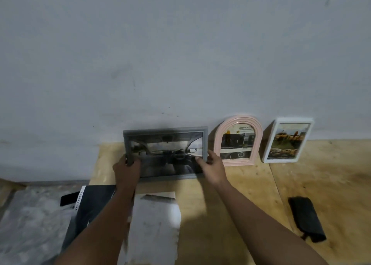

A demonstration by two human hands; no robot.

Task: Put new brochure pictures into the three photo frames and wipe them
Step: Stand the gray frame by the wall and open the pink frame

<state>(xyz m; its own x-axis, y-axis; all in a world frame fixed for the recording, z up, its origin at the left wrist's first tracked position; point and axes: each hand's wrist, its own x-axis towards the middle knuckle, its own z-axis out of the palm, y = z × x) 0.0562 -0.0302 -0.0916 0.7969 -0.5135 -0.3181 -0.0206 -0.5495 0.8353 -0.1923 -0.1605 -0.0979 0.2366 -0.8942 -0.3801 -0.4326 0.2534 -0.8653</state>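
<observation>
A grey landscape photo frame with a car-interior picture stands tilted against the wall on the wooden board. My left hand grips its lower left corner. My right hand holds its right edge, thumb on the front. To its right a pink arched frame and a white upright frame lean on the wall, each with a brochure picture inside. A dark brochure lies at the lower left. A white cloth or sheet lies under my left forearm.
The wooden board runs along a grey wall. A black folded cloth or pouch lies at the right. A black phone-like slab and crumpled plastic sit left of the board.
</observation>
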